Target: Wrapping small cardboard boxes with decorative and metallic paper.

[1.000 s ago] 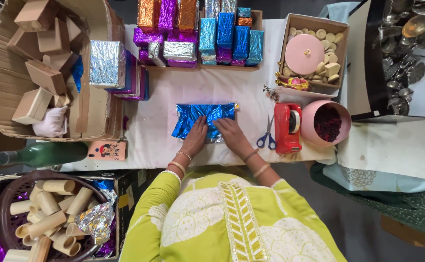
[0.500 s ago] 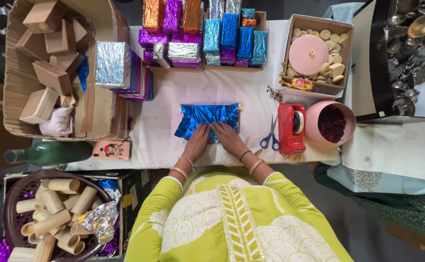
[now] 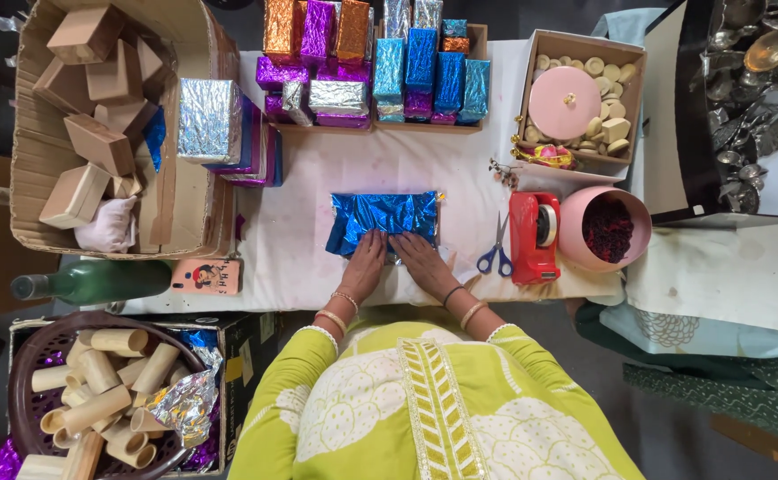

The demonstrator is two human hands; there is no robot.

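The blue foil parcel [image 3: 382, 220] lies flat near the middle of the white table [image 3: 318, 258]; both hands press on its near edge, side by side and almost touching. The left hand [image 3: 364, 264] rests palm down, fingers spread flat on the foil, gripping nothing; the right hand [image 3: 424, 264] lies the same way, fingers flat on the foil beside it.

Just right of the parcel lie blue-handled scissors [image 3: 496, 253]; right of those stands a red tape dispenser [image 3: 535, 236], and touching that a pink bowl [image 3: 604, 228] of dark red bits. Behind the parcel, at the table's far edge, stand rows of wrapped boxes [image 3: 380, 62] in blue, purple, silver and orange foil. Far right of the parcel, a carton [image 3: 585, 89] holds a pink round lid and pale small pieces. Left of the parcel stands a silver-wrapped box [image 3: 209, 120]; further left, a large carton [image 3: 96, 116] of bare wooden blocks. Near left of the parcel, at the table's edge, lie a phone [image 3: 205, 276] and a green bottle [image 3: 96, 282] on its side; below the bottle, a basket [image 3: 96, 400] holds cardboard tubes.
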